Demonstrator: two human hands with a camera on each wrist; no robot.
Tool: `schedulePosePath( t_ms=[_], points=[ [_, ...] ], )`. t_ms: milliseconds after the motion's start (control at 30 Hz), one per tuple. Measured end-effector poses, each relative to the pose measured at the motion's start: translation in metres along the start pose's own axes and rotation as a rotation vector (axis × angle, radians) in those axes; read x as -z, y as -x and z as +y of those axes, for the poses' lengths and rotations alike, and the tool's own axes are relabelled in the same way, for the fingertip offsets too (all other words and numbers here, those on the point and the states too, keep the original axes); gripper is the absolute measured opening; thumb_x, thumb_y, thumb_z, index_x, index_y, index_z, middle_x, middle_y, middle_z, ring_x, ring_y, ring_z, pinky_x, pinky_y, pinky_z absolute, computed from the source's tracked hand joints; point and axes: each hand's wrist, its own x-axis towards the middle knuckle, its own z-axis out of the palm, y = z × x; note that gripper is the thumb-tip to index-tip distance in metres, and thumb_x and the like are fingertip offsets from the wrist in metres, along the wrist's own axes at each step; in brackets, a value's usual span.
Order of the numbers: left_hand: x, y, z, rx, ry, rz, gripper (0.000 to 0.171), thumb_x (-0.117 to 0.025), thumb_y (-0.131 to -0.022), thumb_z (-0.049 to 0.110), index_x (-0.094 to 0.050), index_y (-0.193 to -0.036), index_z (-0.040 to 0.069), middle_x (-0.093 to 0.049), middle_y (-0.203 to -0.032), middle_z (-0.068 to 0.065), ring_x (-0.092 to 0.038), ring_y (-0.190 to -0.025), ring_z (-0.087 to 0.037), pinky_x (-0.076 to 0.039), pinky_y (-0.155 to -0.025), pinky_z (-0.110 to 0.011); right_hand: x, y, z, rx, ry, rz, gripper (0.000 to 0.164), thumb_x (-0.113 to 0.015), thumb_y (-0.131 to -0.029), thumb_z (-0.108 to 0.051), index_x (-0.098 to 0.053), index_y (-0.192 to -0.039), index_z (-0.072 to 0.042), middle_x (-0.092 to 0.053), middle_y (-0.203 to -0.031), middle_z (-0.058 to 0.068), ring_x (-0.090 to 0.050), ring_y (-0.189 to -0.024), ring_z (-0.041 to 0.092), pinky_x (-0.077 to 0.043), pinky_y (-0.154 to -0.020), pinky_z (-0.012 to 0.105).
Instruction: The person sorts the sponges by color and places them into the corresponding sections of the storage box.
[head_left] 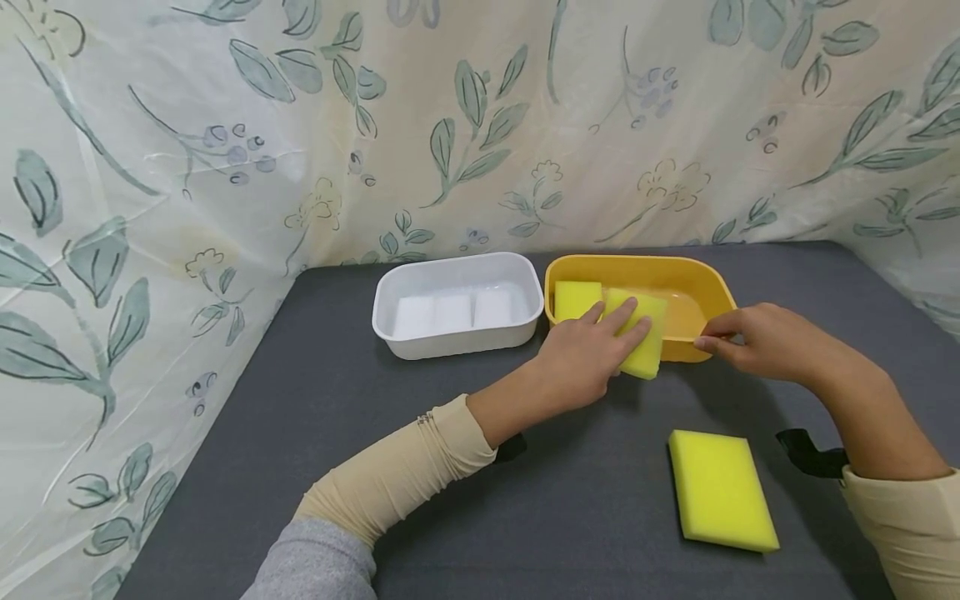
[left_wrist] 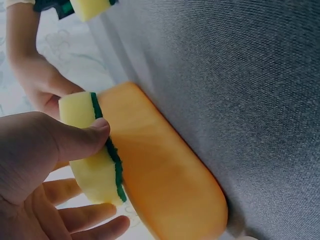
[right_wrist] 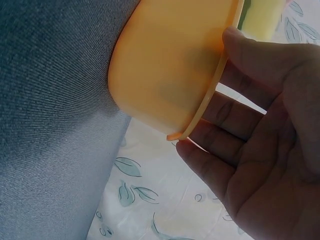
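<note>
My left hand (head_left: 581, 362) grips a yellow sponge (head_left: 651, 340) over the front rim of a yellow-orange plastic tub (head_left: 686, 350). The left wrist view shows the sponge's green scouring layer (left_wrist: 116, 167), with the thumb pressed on its edge and the fingers on the other side. Inside the tub, at its left end, lies another yellow sponge (head_left: 577, 297). With thumb and fingers, my right hand (head_left: 776, 343) pinches the tub's rim (right_wrist: 212, 92) near its front right corner. A further yellow sponge (head_left: 723, 492) lies flat on the table, nearer to me and below the right hand.
A white plastic tub (head_left: 457, 340) stands just left of the yellow-orange one, near the table's back edge. Dark grey cloth (head_left: 322, 467) covers the table. Behind and to the left hangs a curtain (head_left: 420, 125) printed with leaves.
</note>
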Motion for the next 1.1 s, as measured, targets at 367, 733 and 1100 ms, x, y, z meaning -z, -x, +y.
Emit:
schedulePosePath(
  t_ms=[367, 733, 1100],
  points=[
    [0.002, -0.008, 0.003, 0.017, 0.059, -0.039, 0.07, -0.061, -0.1, 0.031, -0.028, -0.16, 0.024, -0.026, -0.164, 0.0, -0.061, -0.108, -0.014, -0.052, -0.08, -0.026, -0.001, 0.002, 0.0, 0.003, 0.001, 0.008, 0.018, -0.07, -0.095, -0.019, -0.077, -0.1, -0.003, -0.066, -0.079, -0.004, -0.051, -0.063, 0.015, -0.044, -0.059, 0.034],
    [0.005, -0.017, 0.004, 0.072, 0.078, -0.078, 0.059, -0.055, -0.103, 0.035, -0.034, -0.158, 0.027, -0.035, -0.16, 0.006, -0.064, -0.107, -0.011, -0.053, -0.084, -0.025, -0.004, 0.002, 0.003, 0.01, 0.007, 0.006, 0.019, -0.07, -0.095, -0.02, -0.076, -0.099, -0.002, -0.066, -0.079, -0.003, -0.052, -0.064, 0.015, -0.045, -0.059, 0.035],
    [0.003, -0.024, -0.002, 0.071, 0.184, -0.094, 0.054, -0.054, -0.103, 0.032, -0.037, -0.153, 0.022, -0.044, -0.152, 0.004, -0.059, -0.103, -0.013, -0.051, -0.088, -0.029, -0.003, 0.002, 0.003, -0.004, 0.012, -0.004, 0.02, -0.07, -0.095, -0.02, -0.076, -0.1, -0.001, -0.065, -0.078, -0.003, -0.05, -0.064, 0.016, -0.044, -0.059, 0.035]
  ],
)
